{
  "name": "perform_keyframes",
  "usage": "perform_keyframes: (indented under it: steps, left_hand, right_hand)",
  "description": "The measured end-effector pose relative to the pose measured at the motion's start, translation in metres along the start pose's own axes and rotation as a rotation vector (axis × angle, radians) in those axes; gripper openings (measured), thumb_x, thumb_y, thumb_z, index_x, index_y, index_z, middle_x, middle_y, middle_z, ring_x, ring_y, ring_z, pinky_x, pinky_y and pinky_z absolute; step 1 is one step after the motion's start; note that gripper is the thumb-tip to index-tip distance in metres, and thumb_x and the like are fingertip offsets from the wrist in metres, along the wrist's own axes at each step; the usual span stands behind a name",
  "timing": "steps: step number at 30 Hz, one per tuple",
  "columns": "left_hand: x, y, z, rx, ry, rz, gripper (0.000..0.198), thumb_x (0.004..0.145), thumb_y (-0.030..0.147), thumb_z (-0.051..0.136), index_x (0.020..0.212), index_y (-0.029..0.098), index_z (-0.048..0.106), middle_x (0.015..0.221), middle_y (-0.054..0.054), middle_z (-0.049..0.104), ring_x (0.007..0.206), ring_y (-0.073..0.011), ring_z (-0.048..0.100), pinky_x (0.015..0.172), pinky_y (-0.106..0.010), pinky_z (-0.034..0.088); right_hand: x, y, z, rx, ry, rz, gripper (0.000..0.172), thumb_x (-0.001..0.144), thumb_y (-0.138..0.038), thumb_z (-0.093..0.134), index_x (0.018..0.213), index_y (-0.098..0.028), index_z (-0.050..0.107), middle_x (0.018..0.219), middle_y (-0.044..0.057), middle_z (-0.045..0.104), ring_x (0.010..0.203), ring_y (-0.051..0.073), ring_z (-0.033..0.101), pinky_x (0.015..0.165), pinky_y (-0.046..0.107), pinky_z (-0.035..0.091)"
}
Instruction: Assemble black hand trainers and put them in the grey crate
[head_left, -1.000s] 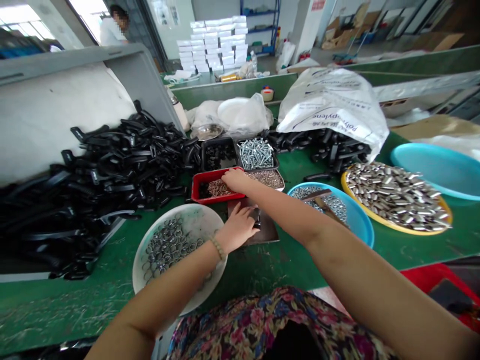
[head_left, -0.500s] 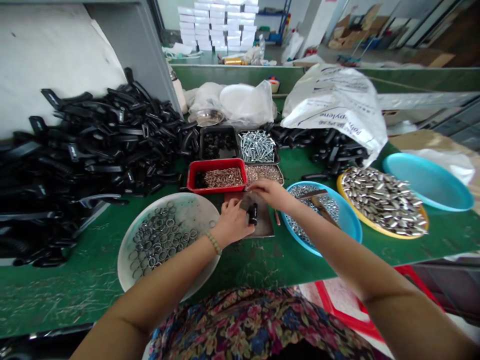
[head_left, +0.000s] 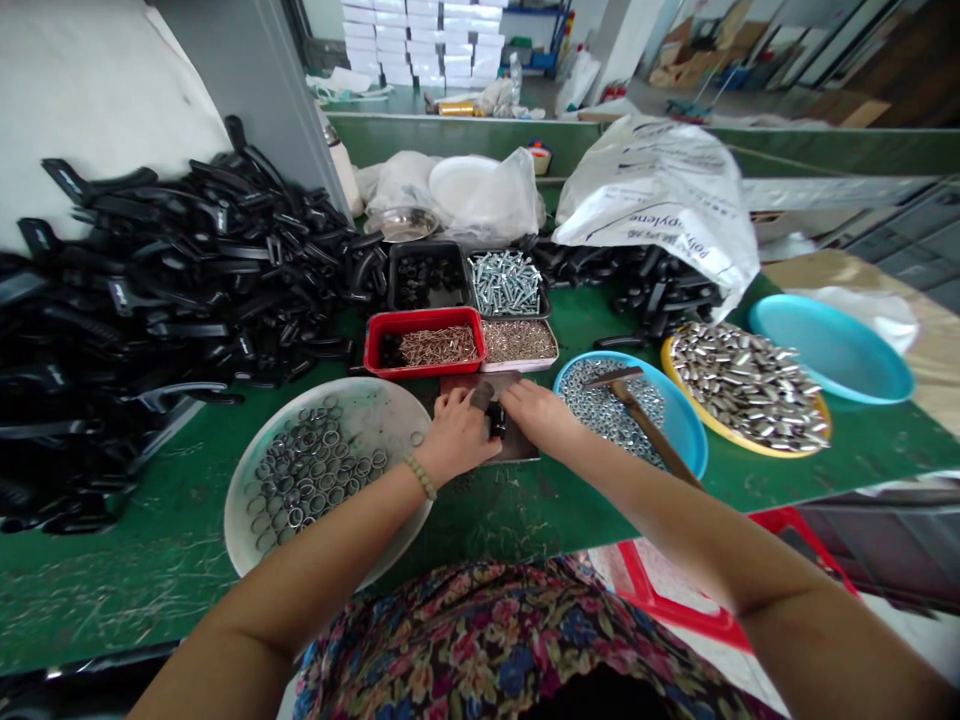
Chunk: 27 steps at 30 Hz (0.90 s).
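The left hand [head_left: 459,437] and right hand [head_left: 541,413] nearly meet, fingers [head_left: 453,402] bent.

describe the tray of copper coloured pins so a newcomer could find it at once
On the green bench, find the left hand; the red tray is just beyond it. Its red walls set it apart from the white tray to its right and the two black trays farther back.

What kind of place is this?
It looks like a factory workshop, probably where things get put together. You can see a long green workbench, a big heap of curved black handle-like parts and a mound of small, shiny silver metal pieces.
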<state>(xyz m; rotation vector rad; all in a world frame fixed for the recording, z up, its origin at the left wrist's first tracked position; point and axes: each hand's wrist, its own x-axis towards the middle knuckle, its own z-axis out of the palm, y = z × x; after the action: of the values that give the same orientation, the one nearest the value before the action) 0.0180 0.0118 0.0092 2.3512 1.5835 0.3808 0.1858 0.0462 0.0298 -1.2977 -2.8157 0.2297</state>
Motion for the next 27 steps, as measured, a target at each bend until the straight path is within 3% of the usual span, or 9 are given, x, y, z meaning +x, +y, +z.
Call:
perform_keyframes:
  steps: [2, 5, 7, 9, 13, 18, 20, 25, 27]
  left_hand:
    - [0.0, 0.0, 0.001, 0.019, -0.001, -0.003, 0.057, 0.073, 0.037, 0.059, 0.125, 0.014, 0.048, 0.12, -0.014, 0.055, 0.111, -0.0306, 0.044, 0.094, -0.045, 0.033]
    - [0.001, -0.001, 0.003, 0.07, 0.002, 0.014, 0.046, 0.074, 0.038, 0.057, 0.113, 0.012, 0.057, 0.12, -0.016, 0.054, 0.113, -0.0316, 0.044, 0.095, -0.045, 0.032]
    - [0.0, -0.001, 0.003, 0.09, 0.016, 0.027, 0.045, 0.074, 0.038, 0.057, 0.109, 0.01, 0.059, 0.119, -0.017, 0.055, 0.112, -0.0314, 0.044, 0.094, -0.045, 0.033]
    - [0.0, -0.001, 0.004, 0.095, 0.028, 0.015, 0.046, 0.074, 0.037, 0.058, 0.11, 0.009, 0.058, 0.116, -0.017, 0.055, 0.111, -0.0307, 0.046, 0.094, -0.044, 0.033]
    - [0.0, 0.0, 0.004, 0.078, 0.012, -0.011, 0.048, 0.075, 0.04, 0.058, 0.111, 0.009, 0.058, 0.116, -0.017, 0.056, 0.112, -0.0308, 0.046, 0.096, -0.044, 0.032]
    - [0.001, -0.002, 0.003, 0.049, 0.019, -0.009, 0.057, 0.074, 0.039, 0.059, 0.122, 0.011, 0.05, 0.12, -0.017, 0.055, 0.113, -0.0302, 0.045, 0.096, -0.043, 0.032]
    - [0.001, -0.002, 0.004, 0.054, 0.023, -0.001, 0.057, 0.073, 0.039, 0.06, 0.121, 0.01, 0.051, 0.119, -0.017, 0.056, 0.113, -0.0304, 0.046, 0.096, -0.043, 0.033]
    - [-0.002, 0.0, 0.004, 0.089, 0.063, 0.034, 0.046, 0.075, 0.034, 0.058, 0.116, 0.014, 0.056, 0.116, -0.015, 0.057, 0.111, -0.0312, 0.048, 0.095, -0.045, 0.035]
    - [-0.001, -0.001, 0.005, 0.085, 0.052, 0.094, 0.035, 0.077, 0.031, 0.057, 0.108, 0.017, 0.062, 0.115, -0.014, 0.058, 0.11, -0.0314, 0.049, 0.096, -0.048, 0.034]
  right_hand:
    - [-0.017, 0.013, -0.002, -0.092, 0.054, 0.044, 0.03, 0.094, -0.024, 0.04, 0.115, -0.014, 0.059, 0.106, 0.015, 0.062, 0.099, 0.026, 0.054, 0.086, 0.038, 0.042]
    - [-0.058, 0.053, -0.005, -0.25, 0.157, 0.504, 0.044, 0.093, -0.034, 0.043, 0.131, -0.012, 0.046, 0.118, 0.02, 0.057, 0.108, 0.033, 0.05, 0.085, 0.045, 0.042]
    - [-0.085, 0.079, -0.004, -0.305, 0.082, 0.784, 0.047, 0.09, -0.035, 0.047, 0.128, -0.007, 0.046, 0.112, 0.024, 0.058, 0.106, 0.037, 0.052, 0.08, 0.047, 0.044]
    - [-0.103, 0.092, -0.003, -0.274, -0.018, 0.875, 0.04, 0.091, -0.029, 0.044, 0.122, -0.004, 0.049, 0.106, 0.025, 0.06, 0.102, 0.037, 0.056, 0.078, 0.046, 0.045]
    - [-0.097, 0.06, -0.013, -0.081, 0.058, 0.837, 0.039, 0.096, -0.029, 0.029, 0.124, -0.011, 0.047, 0.106, 0.021, 0.063, 0.09, 0.031, 0.063, 0.074, 0.042, 0.047]
    - [-0.063, -0.013, -0.041, 0.407, 0.114, 0.461, 0.036, 0.096, -0.033, 0.032, 0.128, -0.025, 0.045, 0.113, 0.01, 0.065, 0.093, 0.027, 0.065, 0.078, 0.038, 0.048]
    - [-0.055, -0.027, -0.047, 0.463, 0.157, 0.434, 0.036, 0.096, -0.032, 0.033, 0.129, -0.024, 0.045, 0.114, 0.01, 0.065, 0.096, 0.026, 0.064, 0.08, 0.037, 0.047]
    - [-0.06, -0.013, -0.035, 0.408, 0.008, 0.509, 0.034, 0.097, -0.032, 0.031, 0.124, -0.021, 0.049, 0.099, 0.01, 0.069, 0.086, 0.024, 0.067, 0.076, 0.034, 0.047]
    - [-0.072, 0.005, -0.023, 0.31, 0.074, 0.599, 0.035, 0.098, -0.033, 0.029, 0.128, -0.024, 0.046, 0.107, 0.01, 0.067, 0.09, 0.024, 0.066, 0.075, 0.032, 0.047]
